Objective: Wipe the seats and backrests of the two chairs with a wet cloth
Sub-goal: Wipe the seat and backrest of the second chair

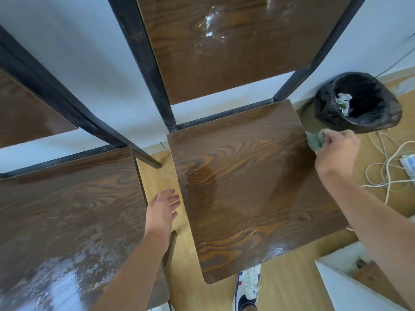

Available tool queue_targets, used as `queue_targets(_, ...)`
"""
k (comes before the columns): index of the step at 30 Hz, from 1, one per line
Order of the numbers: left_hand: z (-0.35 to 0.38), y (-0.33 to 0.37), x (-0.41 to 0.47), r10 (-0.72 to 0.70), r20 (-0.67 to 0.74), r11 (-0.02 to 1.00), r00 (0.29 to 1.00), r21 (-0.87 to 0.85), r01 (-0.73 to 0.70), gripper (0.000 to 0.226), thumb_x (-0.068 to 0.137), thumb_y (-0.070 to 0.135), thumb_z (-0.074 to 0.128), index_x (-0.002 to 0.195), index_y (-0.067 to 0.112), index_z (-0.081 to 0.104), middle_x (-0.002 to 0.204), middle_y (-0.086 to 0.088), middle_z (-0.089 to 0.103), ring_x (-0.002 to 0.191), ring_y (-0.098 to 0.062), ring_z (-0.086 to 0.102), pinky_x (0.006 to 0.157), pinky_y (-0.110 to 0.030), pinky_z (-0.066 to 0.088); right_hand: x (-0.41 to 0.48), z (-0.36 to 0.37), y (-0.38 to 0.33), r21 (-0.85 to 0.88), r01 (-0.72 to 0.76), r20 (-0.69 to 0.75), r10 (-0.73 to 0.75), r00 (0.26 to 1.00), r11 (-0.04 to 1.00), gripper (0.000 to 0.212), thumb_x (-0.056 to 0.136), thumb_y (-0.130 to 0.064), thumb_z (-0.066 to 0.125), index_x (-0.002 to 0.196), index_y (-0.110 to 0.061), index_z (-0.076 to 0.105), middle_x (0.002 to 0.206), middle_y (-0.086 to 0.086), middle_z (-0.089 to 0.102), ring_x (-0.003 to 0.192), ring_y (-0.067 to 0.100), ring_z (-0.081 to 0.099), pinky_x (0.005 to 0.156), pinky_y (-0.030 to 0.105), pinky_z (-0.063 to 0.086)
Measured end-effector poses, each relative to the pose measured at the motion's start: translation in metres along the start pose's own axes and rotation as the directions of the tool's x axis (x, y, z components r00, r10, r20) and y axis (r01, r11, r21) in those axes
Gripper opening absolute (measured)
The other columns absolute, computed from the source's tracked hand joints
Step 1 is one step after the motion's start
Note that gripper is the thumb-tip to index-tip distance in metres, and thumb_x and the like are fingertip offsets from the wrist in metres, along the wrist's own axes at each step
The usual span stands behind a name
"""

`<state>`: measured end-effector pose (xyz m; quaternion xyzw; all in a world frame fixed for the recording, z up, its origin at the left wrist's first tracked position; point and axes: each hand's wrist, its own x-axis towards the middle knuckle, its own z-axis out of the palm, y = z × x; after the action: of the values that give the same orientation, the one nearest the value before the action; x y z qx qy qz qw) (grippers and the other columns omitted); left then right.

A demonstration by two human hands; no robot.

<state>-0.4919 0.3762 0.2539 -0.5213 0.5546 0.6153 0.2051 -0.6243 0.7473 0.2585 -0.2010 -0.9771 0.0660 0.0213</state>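
Note:
Two dark wood-grain chairs with black metal frames stand side by side against a white wall. The right chair's seat (244, 187) shows a wet sheen in its middle, and its backrest (224, 46) carries white smears. The left chair's seat (67, 209) has white patches near its front; its backrest (27, 113) shows at the far left. My right hand (336, 151) is closed on a greenish wet cloth (314, 141) at the right edge of the right seat. My left hand (162, 212) hovers with fingers apart over the gap between the seats, holding nothing.
A bin lined with a black bag (359, 104), with crumpled paper inside, stands on the floor right of the right chair. White cables (386, 171) and a power strip (409, 162) lie on the wooden floor. My shoe (248, 286) shows under the seat's front edge.

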Motion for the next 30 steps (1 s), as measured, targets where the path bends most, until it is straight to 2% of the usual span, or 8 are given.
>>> queue_targets(8,0.016,0.013,0.011,0.041,-0.011,0.997,0.999,-0.065,-0.042,0.037,0.109,0.035,0.039,0.127,0.016,0.064,0.119,-0.004,0.072,0.115,-0.024,0.066,0.109,-0.045,0.047,-0.106,0.041,-0.130,0.222,0.354,0.042,-0.372,0.927,0.908,0.042,0.080,0.010,0.061,0.119,-0.001,0.070,0.108,0.015,0.061,0.104,0.033,0.050,0.093,0.042,0.050)
queue_targets(10,0.018,0.016,0.013,0.050,-0.030,0.993,0.998,-0.105,-0.053,0.041,0.109,0.038,0.036,0.127,0.014,0.064,0.119,-0.006,0.072,0.117,-0.025,0.066,0.111,-0.047,0.045,-0.133,0.041,-0.180,0.332,0.570,0.090,-0.626,0.775,0.752,0.039,0.079,0.008,0.063,0.116,-0.001,0.069,0.109,0.013,0.062,0.107,0.031,0.052,0.093,0.044,0.051)
queue_targets(12,0.020,0.019,0.013,0.050,-0.056,0.986,0.997,-0.155,-0.058,0.047,0.110,0.042,0.031,0.127,0.013,0.064,0.118,-0.008,0.073,0.117,-0.027,0.067,0.111,-0.049,0.046,-0.150,0.042,-0.213,0.399,0.760,0.116,-0.850,0.514,0.514,0.037,0.082,0.005,0.059,0.118,0.000,0.069,0.112,0.012,0.064,0.108,0.029,0.051,0.093,0.039,0.050)
queue_targets(14,0.019,0.023,0.013,0.039,-0.082,0.977,0.996,-0.207,-0.055,0.054,0.109,0.050,0.026,0.129,0.014,0.063,0.118,-0.009,0.073,0.115,-0.027,0.068,0.111,-0.050,0.046,-0.141,0.041,-0.219,0.379,0.849,0.131,-0.930,0.344,0.367,0.039,0.085,-0.001,0.060,0.124,-0.002,0.067,0.119,0.011,0.065,0.110,0.026,0.051,0.095,0.036,0.051)
queue_targets(20,0.019,0.032,0.017,0.030,-0.079,0.962,0.996,-0.270,-0.050,0.070,0.105,0.062,0.019,0.144,0.015,0.054,0.128,-0.011,0.068,0.120,-0.031,0.064,0.114,-0.050,0.042,-0.013,0.038,-0.134,0.039,0.648,0.063,-0.649,0.759,0.761,0.064,0.072,0.013,0.060,0.135,-0.002,0.059,0.119,0.018,0.062,0.104,0.033,0.046,0.092,0.037,0.046)
queue_targets(23,0.021,0.039,0.021,0.028,-0.060,0.964,0.998,-0.262,-0.043,0.069,0.106,0.061,0.019,0.144,0.016,0.053,0.129,-0.009,0.066,0.122,-0.031,0.062,0.114,-0.049,0.041,0.049,0.021,-0.063,-0.118,0.327,0.106,-0.316,0.943,0.938,0.029,0.081,0.004,0.057,0.108,-0.001,0.067,0.111,0.022,0.057,0.102,0.038,0.046,0.088,0.042,0.042)
queue_targets(26,0.023,0.045,0.024,0.030,-0.043,0.966,0.999,-0.255,-0.040,0.068,0.105,0.062,0.020,0.141,0.016,0.055,0.128,-0.008,0.067,0.120,-0.029,0.063,0.112,-0.048,0.042,0.056,0.009,-0.048,-0.054,0.102,-0.008,-0.103,0.995,0.993,0.025,0.091,0.002,0.050,0.105,-0.003,0.071,0.106,0.020,0.055,0.104,0.040,0.047,0.088,0.037,0.034)
queue_targets(30,0.026,0.052,0.023,0.038,-0.015,0.968,0.999,-0.248,-0.040,0.065,0.106,0.061,0.022,0.131,0.016,0.061,0.123,-0.007,0.069,0.113,-0.025,0.065,0.108,-0.048,0.046,0.001,0.027,-0.111,0.116,0.167,-0.041,-0.163,0.986,0.979,0.033,0.088,0.008,0.051,0.112,0.001,0.072,0.115,0.022,0.057,0.108,0.041,0.047,0.096,0.037,0.044)
